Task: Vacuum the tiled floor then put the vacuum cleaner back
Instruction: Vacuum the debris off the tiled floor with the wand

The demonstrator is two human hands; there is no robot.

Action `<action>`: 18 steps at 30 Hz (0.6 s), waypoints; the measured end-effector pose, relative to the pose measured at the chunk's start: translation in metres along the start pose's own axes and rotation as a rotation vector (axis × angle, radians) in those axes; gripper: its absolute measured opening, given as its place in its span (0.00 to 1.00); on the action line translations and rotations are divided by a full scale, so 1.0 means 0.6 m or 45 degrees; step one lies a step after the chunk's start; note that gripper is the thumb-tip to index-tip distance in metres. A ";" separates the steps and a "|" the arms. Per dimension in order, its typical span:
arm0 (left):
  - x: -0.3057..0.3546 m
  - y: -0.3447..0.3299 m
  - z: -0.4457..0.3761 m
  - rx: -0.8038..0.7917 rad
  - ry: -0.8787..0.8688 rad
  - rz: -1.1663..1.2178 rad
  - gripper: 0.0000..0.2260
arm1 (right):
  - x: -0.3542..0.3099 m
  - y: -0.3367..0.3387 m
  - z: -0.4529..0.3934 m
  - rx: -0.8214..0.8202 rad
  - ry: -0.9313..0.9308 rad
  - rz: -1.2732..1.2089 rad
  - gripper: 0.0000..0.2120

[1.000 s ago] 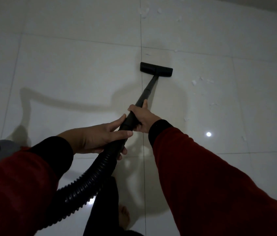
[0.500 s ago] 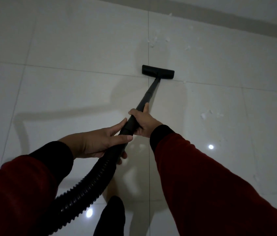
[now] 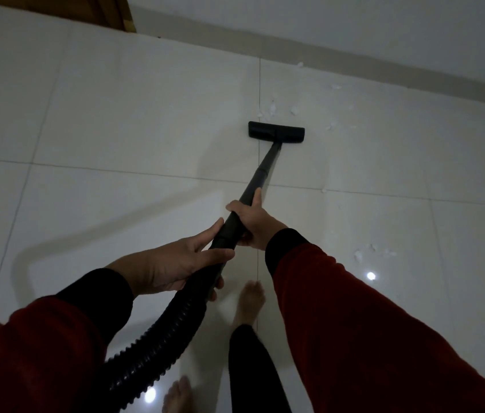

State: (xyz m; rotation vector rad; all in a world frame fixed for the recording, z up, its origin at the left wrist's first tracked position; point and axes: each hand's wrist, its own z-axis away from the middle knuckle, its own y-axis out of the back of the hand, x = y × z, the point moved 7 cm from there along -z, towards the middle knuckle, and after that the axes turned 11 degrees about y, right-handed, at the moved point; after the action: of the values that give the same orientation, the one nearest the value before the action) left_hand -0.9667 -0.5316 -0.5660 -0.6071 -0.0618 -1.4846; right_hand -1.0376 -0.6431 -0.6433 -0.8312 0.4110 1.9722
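A black vacuum wand [image 3: 262, 171] runs from my hands down to a flat black floor head [image 3: 276, 136] resting on the white tiled floor [image 3: 134, 120]. My right hand [image 3: 254, 223] grips the wand higher up. My left hand [image 3: 175, 265] is wrapped around the cuff where the ribbed black hose [image 3: 157, 344] joins. White scraps [image 3: 272, 110] lie just beyond the head, more white scraps [image 3: 364, 253] lie to the right. The vacuum's body is out of view.
A wall with a grey skirting [image 3: 354, 59] runs across the far side, close behind the floor head. A wooden piece [image 3: 110, 13] stands at the top left. My bare feet [image 3: 250, 302] stand under the hose. Open tile stretches to the left.
The floor head has slid forward over a grout line toward the wall and the scraps there. I have stepped forward; the wall and wooden piece have come into view.
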 end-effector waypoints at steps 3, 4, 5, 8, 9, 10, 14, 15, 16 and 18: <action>0.060 0.019 -0.026 0.023 0.015 0.009 0.34 | -0.046 0.018 -0.051 -0.019 0.005 -0.001 0.45; 0.080 0.022 -0.034 0.027 0.015 0.020 0.34 | -0.062 0.026 -0.065 -0.021 0.004 0.006 0.45; 0.100 0.024 -0.042 0.030 0.014 0.033 0.34 | -0.078 0.034 -0.079 -0.019 0.002 0.012 0.45; 0.155 0.030 -0.060 0.038 0.012 0.085 0.34 | -0.120 0.062 -0.115 -0.002 -0.005 0.019 0.45; 0.172 0.033 -0.065 0.039 0.016 0.091 0.34 | -0.133 0.069 -0.126 -0.002 -0.008 0.022 0.45; 0.187 0.037 -0.071 0.039 0.023 0.090 0.34 | -0.145 0.074 -0.137 -0.007 -0.013 0.023 0.45; 0.246 0.059 -0.086 0.033 0.033 0.081 0.34 | -0.192 0.087 -0.179 -0.008 -0.028 0.018 0.46; 0.261 0.065 -0.089 0.027 0.031 0.080 0.34 | -0.204 0.089 -0.188 -0.008 -0.031 0.018 0.46; 0.276 0.072 -0.092 0.018 0.027 0.080 0.34 | -0.216 0.091 -0.199 -0.006 -0.031 0.020 0.46; 0.305 0.088 -0.101 0.004 0.020 0.090 0.34 | -0.239 0.093 -0.221 -0.003 -0.025 0.023 0.46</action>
State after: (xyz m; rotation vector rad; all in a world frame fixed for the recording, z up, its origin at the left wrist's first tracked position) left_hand -0.9158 -0.7251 -0.5623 -0.5895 -0.0300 -1.4207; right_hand -0.9850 -0.8392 -0.6408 -0.8120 0.4063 1.9965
